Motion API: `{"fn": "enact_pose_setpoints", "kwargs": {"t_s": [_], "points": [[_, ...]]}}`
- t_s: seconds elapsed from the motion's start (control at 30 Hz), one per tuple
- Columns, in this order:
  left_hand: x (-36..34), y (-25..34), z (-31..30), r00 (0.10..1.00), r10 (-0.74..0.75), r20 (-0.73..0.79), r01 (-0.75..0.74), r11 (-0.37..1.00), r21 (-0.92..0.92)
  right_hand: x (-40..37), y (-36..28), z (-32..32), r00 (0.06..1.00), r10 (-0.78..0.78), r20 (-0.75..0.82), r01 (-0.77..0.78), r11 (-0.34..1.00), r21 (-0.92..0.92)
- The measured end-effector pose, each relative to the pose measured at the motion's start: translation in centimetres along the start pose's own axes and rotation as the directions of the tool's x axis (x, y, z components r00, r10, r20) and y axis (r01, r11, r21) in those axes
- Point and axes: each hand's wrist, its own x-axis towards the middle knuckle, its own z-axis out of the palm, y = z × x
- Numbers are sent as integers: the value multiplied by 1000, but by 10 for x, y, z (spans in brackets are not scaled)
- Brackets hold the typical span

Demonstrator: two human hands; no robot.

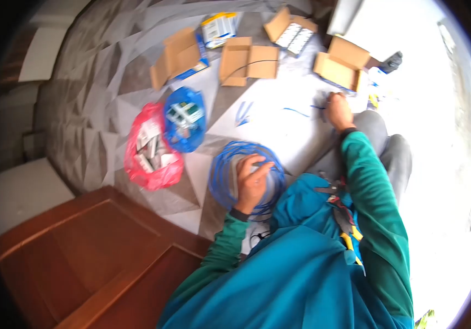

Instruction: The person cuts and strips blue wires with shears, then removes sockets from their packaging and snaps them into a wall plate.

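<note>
"On the patterned floor (90, 123), where is the blue cable coil (218, 178)?"

"Under the left hand (253, 183), its fingers loosely bent; whether they grip the cable, I cannot tell."

"And the right hand (339, 112)?"

"Fingers drawn together, near an open cardboard box (337, 71); anything pinched there is too small to identify."

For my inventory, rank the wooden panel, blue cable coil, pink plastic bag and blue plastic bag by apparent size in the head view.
1. Wooden panel
2. Blue cable coil and pink plastic bag, too close to rank
3. Blue plastic bag
</note>
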Motion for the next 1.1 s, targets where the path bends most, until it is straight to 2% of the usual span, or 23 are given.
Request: {"fn": "enact_pose_setpoints", "kwargs": {"t_s": [0.07, 0.17, 0.23, 0.27, 0.33, 0.4, 0.47, 0.53, 0.57, 0.6, 0.63, 0.67, 0.7, 0.73, 0.8, 0.83, 0.9, 0.93, 0.97, 1.0, 1.03, 1.07, 1.1], "points": [[9, 0, -1, 999, 34, 8, -34, 999, -14, 0, -7, -14, 997, 35, 64, -39, 998, 59], [12, 0, 0, 999, -47, -12, 46, 997, -65, -6, -19, -26, 999, -1, 40, -1, 998, 65], [17, -1, -1, 999, -36, -24, 35, 998, -56, -2, -15, -9, 965, -74, -253, 60, 996, -65], [19, -1, -1, 999, -42, -33, 40, 998, -46, 3, -9, -3, 964, -85, -250, 72, 996, -59], [19, 0, 1, 998, -18, -58, 13, 996, -91, 15, 9, 14, 999, -15, -48, 11, 997, -76], [18, 5, -1, 997, -43, -65, 34, 989, -144, 14, 2, 3, 997, -40, 61, 43, 997, -58], [17, 2, 1, 997, -31, -68, 20, 988, -151, 10, -13, -10, 972, -208, -109, 202, 977, -62], [16, 3, 3, 993, -57, -108, 35, 980, -197, 2, -46, -27, 925, -248, -287, 316, 922, 224], [16, 4, 5, 986, -92, -136, 61, 974, -220, -5, -60, -26, 984, -142, -110, 179, 840, 512], [14, 4, 6, 979, -128, -157, 86, 965, -249, -18, -87, -39, 977, -16, 213, -148, 670, 728], [13, 4, 5, 980, -129, -149, 89, 964, -250, -28, -87, -13, 970, -207, 129, 68, 735, 675], [13, 3, 7, 977, -123, -173, 69, 955, -290, -46, -106, -10, 906, -193, 376, -145, 694, 705], [14, 3, 11, 973, -117, -197, 45, 940, -337, -63, -116, 8, 865, -395, 310, 29, 656, 754], [15, 2, 12, 979, -86, -186, 22, 946, -323, -80, -146, -31, 724, -394, 566, -323, 532, 783], [9, 1, 9, 987, -106, -119, 67, 954, -294, -93, -173, -20, 581, -310, 752, -471, 626, 622], [11, 3, 4, 988, -104, -118, 66, 953, -294, -97, -172, -13, 583, -309, 751, -471, 625, 623], [14, 6, -7, 982, -71, -174, 13, 949, -316, -101, -176, -1, 609, -264, 748, -603, 459, 652], [14, -6, -14, 976, -24, -217, -31, 969, -247, -100, -175, 0, 609, -268, 747, -603, 456, 655], [15, -23, -22, 967, 26, -254, -73, 982, -177, -99, -171, -1, 654, -286, 700, -454, 592, 666], [19, -39, -29, 933, -197, -301, 148, 973, -179, -99, -169, -3, 693, -311, 650, -290, 706, 646], [25, -59, -35, 845, -408, -345, 361, 912, -192, -102, -169, -7, 695, -308, 650, -292, 705, 646], [29, -94, -48, 846, -515, -137, 520, 854, 0, -104, -170, -13, 729, -317, 607, -198, 752, 629], [31, -124, -54, 773, -633, 48, 610, 761, 221, -106, -171, -16, 758, -333, 562, -100, 792, 603]]}}
